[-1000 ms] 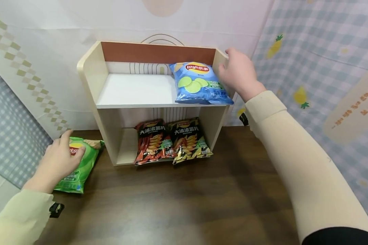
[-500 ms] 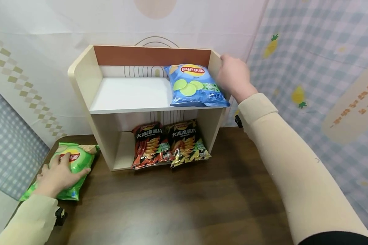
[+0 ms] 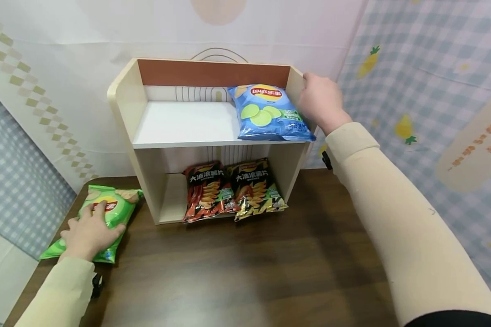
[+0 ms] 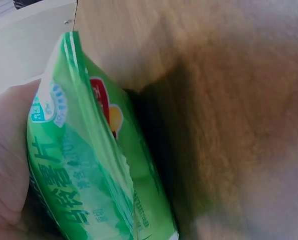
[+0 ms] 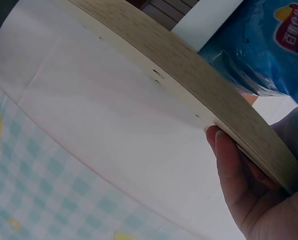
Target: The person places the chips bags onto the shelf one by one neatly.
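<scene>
My left hand (image 3: 91,232) lies over a green bag of potato chips (image 3: 120,210) on the table, left of the shelf, its fingers spread across the front and its thumb at the right edge. In the left wrist view, the palm sits against the side of the chip bag (image 4: 83,165). My right hand (image 3: 321,101) grips the right side panel of a small two-tier shelf (image 3: 147,181). The right wrist view has fingers (image 5: 229,165) on the panel's outer face and the thumb side opposite. Beside that hand, a blue Lay's chip bag (image 3: 266,113) leans on the upper tier.
A red-and-black chip bag (image 3: 206,193) and a gold-and-black one (image 3: 255,188) lean side by side on the lower tier, their bottoms sticking out past its front edge. White upper board (image 3: 184,122) shows left of the blue bag. Printed cloth (image 3: 393,81) hangs behind and at the sides.
My left hand has come down from just above the green chip bag and now lies on it, fingers spread. My right hand keeps its hold on the shelf panel.
</scene>
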`<state>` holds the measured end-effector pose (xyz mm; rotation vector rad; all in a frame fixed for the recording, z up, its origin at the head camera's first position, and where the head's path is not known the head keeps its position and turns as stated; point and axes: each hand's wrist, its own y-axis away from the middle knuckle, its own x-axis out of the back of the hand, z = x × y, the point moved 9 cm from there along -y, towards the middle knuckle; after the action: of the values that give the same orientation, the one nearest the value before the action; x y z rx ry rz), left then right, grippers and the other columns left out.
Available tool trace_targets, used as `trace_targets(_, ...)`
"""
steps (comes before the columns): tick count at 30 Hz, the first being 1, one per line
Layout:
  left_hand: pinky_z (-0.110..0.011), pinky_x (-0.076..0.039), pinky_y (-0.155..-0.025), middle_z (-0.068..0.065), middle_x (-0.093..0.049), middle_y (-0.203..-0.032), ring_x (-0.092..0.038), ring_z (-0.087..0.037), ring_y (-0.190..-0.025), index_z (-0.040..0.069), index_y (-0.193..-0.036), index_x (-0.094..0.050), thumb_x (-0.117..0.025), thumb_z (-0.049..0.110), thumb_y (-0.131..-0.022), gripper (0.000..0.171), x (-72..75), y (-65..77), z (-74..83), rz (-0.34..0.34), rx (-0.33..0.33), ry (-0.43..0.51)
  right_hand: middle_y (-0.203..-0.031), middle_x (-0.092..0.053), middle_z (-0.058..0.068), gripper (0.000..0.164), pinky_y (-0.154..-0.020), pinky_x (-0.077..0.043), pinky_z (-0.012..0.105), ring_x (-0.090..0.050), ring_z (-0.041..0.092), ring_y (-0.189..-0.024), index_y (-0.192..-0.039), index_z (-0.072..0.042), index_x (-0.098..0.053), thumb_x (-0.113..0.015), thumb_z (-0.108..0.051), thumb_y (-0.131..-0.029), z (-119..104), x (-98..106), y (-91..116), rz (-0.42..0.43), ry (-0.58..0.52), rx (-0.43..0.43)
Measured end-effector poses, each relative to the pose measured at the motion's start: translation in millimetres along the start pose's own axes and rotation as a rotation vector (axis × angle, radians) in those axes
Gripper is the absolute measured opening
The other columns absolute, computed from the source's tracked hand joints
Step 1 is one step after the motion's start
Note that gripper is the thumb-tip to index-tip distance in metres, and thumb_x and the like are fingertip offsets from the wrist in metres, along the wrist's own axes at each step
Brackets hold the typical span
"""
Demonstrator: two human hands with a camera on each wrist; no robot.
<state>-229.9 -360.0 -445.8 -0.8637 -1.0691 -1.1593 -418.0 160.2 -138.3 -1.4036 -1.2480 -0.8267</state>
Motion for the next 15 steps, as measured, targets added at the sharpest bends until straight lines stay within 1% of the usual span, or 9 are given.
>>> trace_targets(4,-0.079,-0.025,-0.066,-0.042,-0.018,-0.138,-0.028,-0.074,-0.1,-0.004,-0.145,-0.024,-0.059,0.063,-0.083,0.099,-4.6,2.6,13.3,-0.01,-0.018,0.009,-0.136,-0.05,0.024,0.056,-0.094,-0.04,0.058,-0.051,0.042,-0.111,-0.15,-0.007,-0.031,-0.037,-0.019,-0.096,11,2,1,-0.007,-0.003,-0.012)
trace_targets(6,-0.079,-0.026,-0.066,-0.042,-0.018,-0.137,-0.028,-0.074,-0.1,-0.004,-0.146,-0.023,-0.06,0.062,-0.083,0.099,-4.6,6.4,15.7,-0.021,-0.015,0.011,-0.137,-0.049,0.024,0.055,-0.094,-0.04,0.059,-0.051,0.042,-0.112,-0.151,-0.007,-0.029,-0.036,-0.019,-0.097,12,2,1,-0.009,-0.004,-0.006)
trace_targets(10,-0.08,-0.026,-0.066,-0.042,-0.018,-0.137,-0.028,-0.075,-0.1,-0.004,-0.147,-0.022,-0.059,0.064,-0.083,0.1,-2.1,14.5,14.1,-0.021,-0.001,0.005,-0.14,-0.047,0.022,0.055,-0.094,-0.04,0.059,-0.051,0.042,-0.115,-0.153,-0.01,-0.027,-0.033,-0.021,-0.1,7,1,-3,-0.014,-0.012,0.003)
trace_targets(15,-0.079,-0.025,-0.064,-0.041,-0.02,-0.136,-0.029,-0.075,-0.097,-0.004,-0.145,-0.025,-0.06,0.064,-0.082,0.099,-0.7,25.3,8.3,0.017,0.012,-0.003,-0.143,-0.045,0.019,0.055,-0.097,-0.038,0.058,-0.049,0.039,-0.118,-0.154,-0.013,-0.024,-0.033,-0.023,-0.101,-3,-3,-9,-0.037,-0.038,-0.004)
